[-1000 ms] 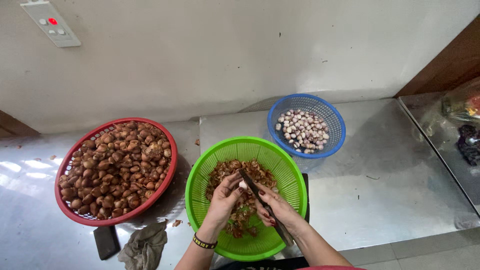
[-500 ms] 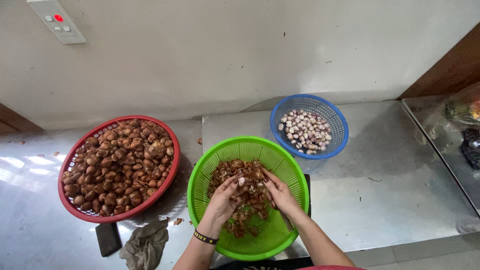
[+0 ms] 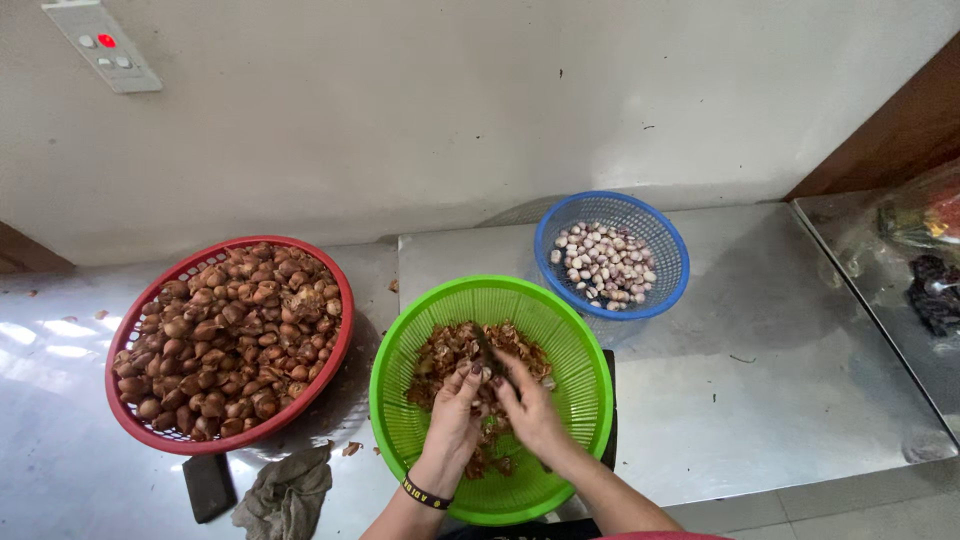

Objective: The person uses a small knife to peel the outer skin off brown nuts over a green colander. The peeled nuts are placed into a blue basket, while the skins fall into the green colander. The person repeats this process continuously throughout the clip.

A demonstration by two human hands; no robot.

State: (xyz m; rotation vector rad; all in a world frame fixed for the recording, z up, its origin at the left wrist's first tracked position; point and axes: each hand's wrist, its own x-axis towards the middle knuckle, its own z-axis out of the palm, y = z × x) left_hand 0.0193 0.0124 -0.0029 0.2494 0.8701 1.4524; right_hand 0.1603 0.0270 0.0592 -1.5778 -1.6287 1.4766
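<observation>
Both hands' grip, left hand (image 3: 455, 412) and right hand (image 3: 530, 410), closed on a knife (image 3: 487, 352) over green basket (image 3: 580, 400) (red basket (image 3: 335, 350) beside).

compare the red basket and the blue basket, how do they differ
The red basket is wide and shallow; the blue basket is clearly smaller. The red basket is heaped with brown, unpeeled pieces, while the blue basket holds a thin layer of pale, peeled pieces. The red basket lies to the left of the hands; the blue basket lies beyond them to the right. Both are round plastic mesh baskets on the steel counter.
</observation>
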